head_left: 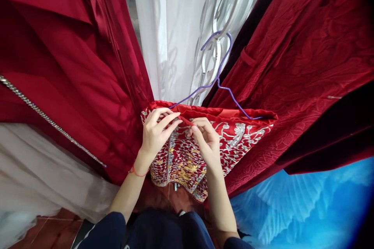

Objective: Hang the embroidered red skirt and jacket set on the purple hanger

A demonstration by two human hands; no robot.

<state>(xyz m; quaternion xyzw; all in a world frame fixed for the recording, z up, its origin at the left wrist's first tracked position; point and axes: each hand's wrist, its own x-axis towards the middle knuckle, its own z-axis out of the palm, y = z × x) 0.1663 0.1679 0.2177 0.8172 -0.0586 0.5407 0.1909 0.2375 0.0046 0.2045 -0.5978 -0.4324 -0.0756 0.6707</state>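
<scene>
A red embroidered skirt (187,159) with silver and gold patterns hangs in front of me from a purple wire hanger (224,60). At its satin waistband, a narrow red fabric tie (186,120) runs between my hands. My left hand (159,129), with a thin red string on the wrist, pinches the tie's left end near the waistband. The other end sits between the thumb and fingers of my right hand (207,136). My fingertips hide both ends of the tie.
The hanger hooks onto a white scrolled metal frame (214,56). Dark red garments hang close on the left (73,66) and right (292,74). White sheer cloth (181,27) hangs behind; a bright blue patterned surface (295,206) lies lower right. Below is a reddish tiled floor (52,229).
</scene>
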